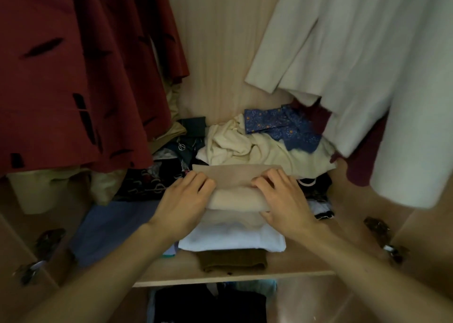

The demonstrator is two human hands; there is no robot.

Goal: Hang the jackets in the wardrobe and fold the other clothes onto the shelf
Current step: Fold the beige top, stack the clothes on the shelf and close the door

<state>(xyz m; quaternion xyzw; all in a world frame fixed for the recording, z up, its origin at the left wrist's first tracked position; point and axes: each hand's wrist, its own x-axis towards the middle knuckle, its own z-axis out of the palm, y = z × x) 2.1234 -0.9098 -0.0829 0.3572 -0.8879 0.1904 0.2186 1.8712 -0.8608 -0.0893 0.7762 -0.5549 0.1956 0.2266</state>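
Observation:
A folded beige garment (234, 195) tops a stack on the wardrobe shelf (306, 261). Under it lie a folded white garment (232, 239) and a brown one (231, 260). My left hand (182, 202) grips the beige garment's left end, fingers over the top and thumb below. My right hand (285, 200) grips its right end the same way. A dark red jacket (73, 77) hangs at the left, a white jacket (355, 65) at the right.
Behind the stack lie a crumpled cream garment (257, 148), a blue patterned shirt (284, 126) and dark clothes (157, 183). A blue cloth (110, 227) lies left of the stack. Door hinges (382, 237) sit on both sides. A dark garment (208, 303) fills the compartment below.

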